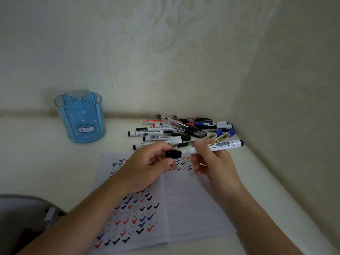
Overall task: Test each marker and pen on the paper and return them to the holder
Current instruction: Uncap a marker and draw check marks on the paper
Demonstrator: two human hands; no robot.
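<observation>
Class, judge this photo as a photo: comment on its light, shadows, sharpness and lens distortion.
Head view: soft, dull light, no glare; faint shadows under the left hand and right hand on the paper; the wide lens tilts the side wall; marker and cap slightly blurred, ticks readable.

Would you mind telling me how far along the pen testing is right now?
Done: the paper already carries many black, blue and red ticks. In hand: the right hand holds a white marker, the left hand pinches its black cap just off the tip. Left: the pile of pens lies loose, and the blue holder shows none inside.
</observation>
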